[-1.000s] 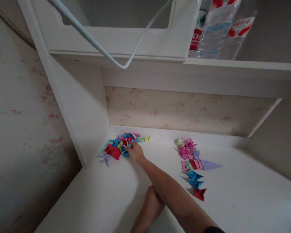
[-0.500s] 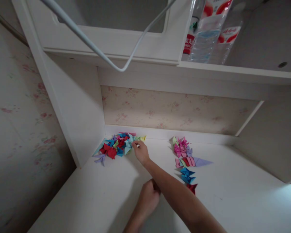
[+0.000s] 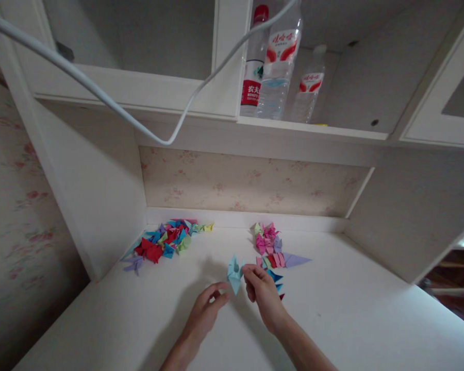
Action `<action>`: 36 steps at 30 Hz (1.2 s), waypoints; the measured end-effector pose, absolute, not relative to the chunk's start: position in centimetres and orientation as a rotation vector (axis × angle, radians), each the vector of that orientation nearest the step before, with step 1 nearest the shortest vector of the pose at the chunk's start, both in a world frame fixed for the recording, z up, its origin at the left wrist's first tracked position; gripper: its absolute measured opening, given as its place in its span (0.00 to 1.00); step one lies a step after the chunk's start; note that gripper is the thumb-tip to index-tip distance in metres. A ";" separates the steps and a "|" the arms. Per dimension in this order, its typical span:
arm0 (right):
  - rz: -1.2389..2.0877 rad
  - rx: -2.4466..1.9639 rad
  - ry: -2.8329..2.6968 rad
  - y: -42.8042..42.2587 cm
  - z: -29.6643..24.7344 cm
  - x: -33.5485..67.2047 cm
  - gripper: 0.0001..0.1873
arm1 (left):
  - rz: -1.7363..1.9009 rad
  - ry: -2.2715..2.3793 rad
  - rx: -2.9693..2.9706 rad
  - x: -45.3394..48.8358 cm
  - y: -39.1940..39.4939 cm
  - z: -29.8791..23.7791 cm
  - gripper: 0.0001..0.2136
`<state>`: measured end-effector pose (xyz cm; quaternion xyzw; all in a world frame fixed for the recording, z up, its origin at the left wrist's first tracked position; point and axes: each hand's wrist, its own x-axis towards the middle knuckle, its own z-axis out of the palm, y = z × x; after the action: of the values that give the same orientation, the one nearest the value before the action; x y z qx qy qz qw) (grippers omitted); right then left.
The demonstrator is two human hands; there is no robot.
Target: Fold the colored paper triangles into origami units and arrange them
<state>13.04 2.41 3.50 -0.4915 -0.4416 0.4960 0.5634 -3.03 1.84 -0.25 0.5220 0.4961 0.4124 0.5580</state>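
Head view: light-blue folded paper (image 3: pixel 234 278) since carried from left pile (image 3: pixel 150 250) to over mid-bench (image 3: pixel 317 340); right hand (image 3: pixel 266 294) pinching its right edge, left hand (image 3: pixel 203 313) half-curled, unclosed, just beside; long axis up-down in view, lower tip toward person; right hand partly hides blue pieces (image 3: pixel 275 276)

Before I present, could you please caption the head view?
Right hand pinches light blue folded paper; left hand nearby.

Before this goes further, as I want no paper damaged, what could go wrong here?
The light-blue folded paper, pinched at one side by the right hand, might crease or slip. That hand also partly hides the blue folded pieces, so a low sweep might knock them.
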 end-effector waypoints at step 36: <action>1.370 -1.086 -1.271 -2.0 0.1 14.5 0.19 | 0.864 0.911 1.305 -1.7 -0.1 2.4 0.12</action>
<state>14.52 -1.95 0.07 -0.4433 -0.5190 0.5592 0.4706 -1.65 -0.12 2.36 0.5671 0.3957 0.3755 0.6172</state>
